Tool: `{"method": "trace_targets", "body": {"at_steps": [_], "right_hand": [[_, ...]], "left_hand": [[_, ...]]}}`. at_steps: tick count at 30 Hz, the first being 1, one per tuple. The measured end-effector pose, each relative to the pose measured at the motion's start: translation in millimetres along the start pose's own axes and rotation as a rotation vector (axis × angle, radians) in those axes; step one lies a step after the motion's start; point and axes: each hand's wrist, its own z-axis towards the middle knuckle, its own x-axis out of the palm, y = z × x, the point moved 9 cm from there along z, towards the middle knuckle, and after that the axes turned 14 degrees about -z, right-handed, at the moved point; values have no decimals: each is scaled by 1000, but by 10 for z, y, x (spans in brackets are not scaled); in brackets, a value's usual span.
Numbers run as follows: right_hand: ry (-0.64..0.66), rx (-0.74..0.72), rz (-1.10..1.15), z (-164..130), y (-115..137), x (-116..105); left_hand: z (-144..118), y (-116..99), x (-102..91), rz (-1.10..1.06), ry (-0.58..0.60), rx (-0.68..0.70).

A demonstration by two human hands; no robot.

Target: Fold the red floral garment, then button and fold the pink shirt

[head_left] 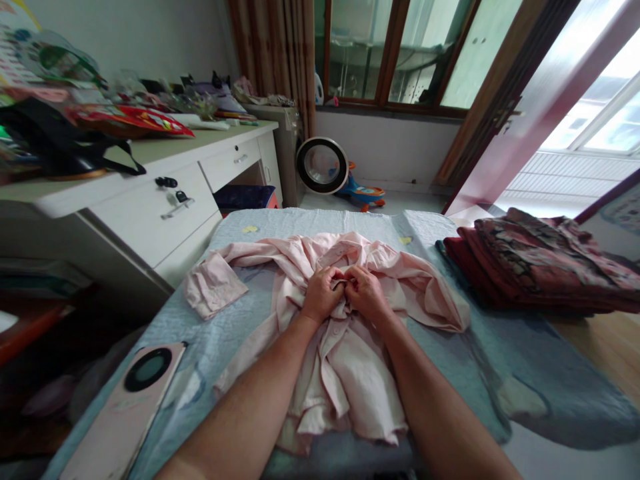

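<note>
A pale pink button-up shirt (357, 373) lies rumpled on the blue cloth (480, 240), sleeves spread to both sides and the hem toward me. My left hand (323, 291) and my right hand (366, 291) meet at the upper middle of its front. Fingers of both are bent and pinch the shirt's front edge, thumbs and fingertips almost touching. Whether a button is between the fingertips cannot be seen. Below the hands a button (336, 331) shows on the front. The left sleeve's cuff (213, 290) lies flat on the cloth.
A pink phone (125, 413) with a round black camera ring lies at the near left. Folded dark red clothes (540, 267) are stacked on the right. A cluttered white desk (165, 193) stands left. Beyond the table are a round black-rimmed object (323, 165) and a blue-orange ride-on toy (363, 192).
</note>
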Motion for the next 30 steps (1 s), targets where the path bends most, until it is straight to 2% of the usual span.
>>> {"method": "trace_targets", "body": {"at_steps": [11, 17, 30], "right_hand": [[-43, 27, 25, -5, -30, -22], [-62, 78, 33, -10, -93, -21], [-49, 81, 31, -6, -101, -16]], "left_hand": [[-3, -32, -21, -43, 5, 59], [-3, -4, -26, -48, -12, 63], [-3, -12, -27, -1, -27, 30]]}}
